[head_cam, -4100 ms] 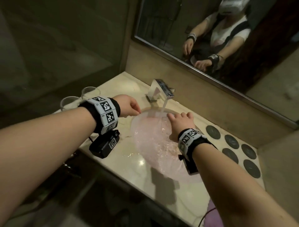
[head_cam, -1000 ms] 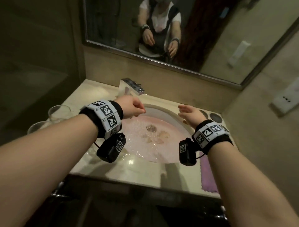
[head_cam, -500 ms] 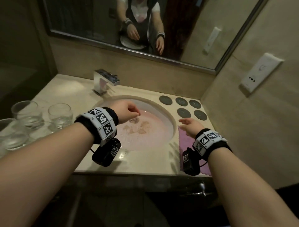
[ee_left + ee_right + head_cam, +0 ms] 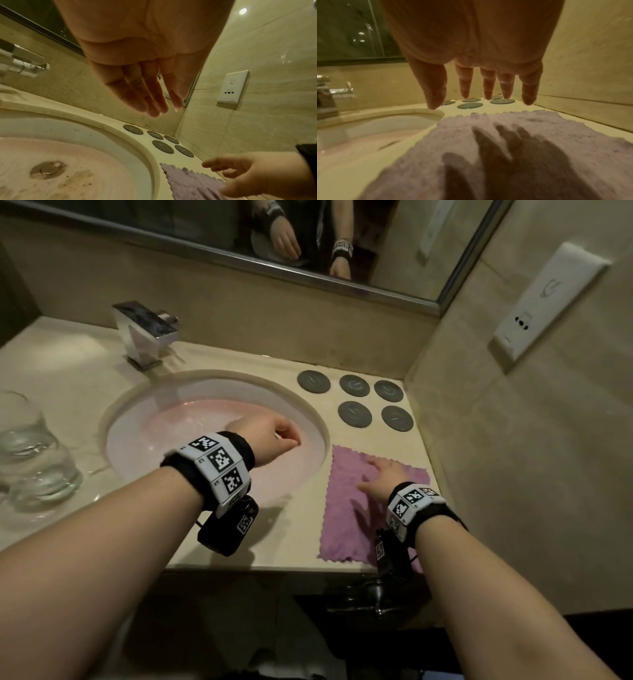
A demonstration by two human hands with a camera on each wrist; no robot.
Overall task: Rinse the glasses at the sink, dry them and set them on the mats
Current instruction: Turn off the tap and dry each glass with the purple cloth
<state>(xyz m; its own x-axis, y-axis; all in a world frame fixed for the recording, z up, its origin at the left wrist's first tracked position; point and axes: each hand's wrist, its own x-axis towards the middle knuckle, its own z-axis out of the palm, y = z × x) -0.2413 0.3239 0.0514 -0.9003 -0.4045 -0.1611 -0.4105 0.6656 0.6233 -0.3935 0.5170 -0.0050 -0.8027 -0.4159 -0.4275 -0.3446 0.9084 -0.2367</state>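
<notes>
The right hand (image 4: 380, 481), fingers spread and empty, hovers just above the purple cloth (image 4: 346, 518). The left hand (image 4: 270, 440), loose and empty, hangs over the sink (image 4: 137, 405); the glasses (image 4: 30, 453) stand nearer it.

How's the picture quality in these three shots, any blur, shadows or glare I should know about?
Head view: dim and warm, edges bent by the wide lens, glasses at the left partly cut off. Left wrist view: the left hand is sharp, with ceiling light glare on the wall tiles. Right wrist view: soft and blurred, and the right hand throws a dark finger shadow on the purple cloth.
</notes>
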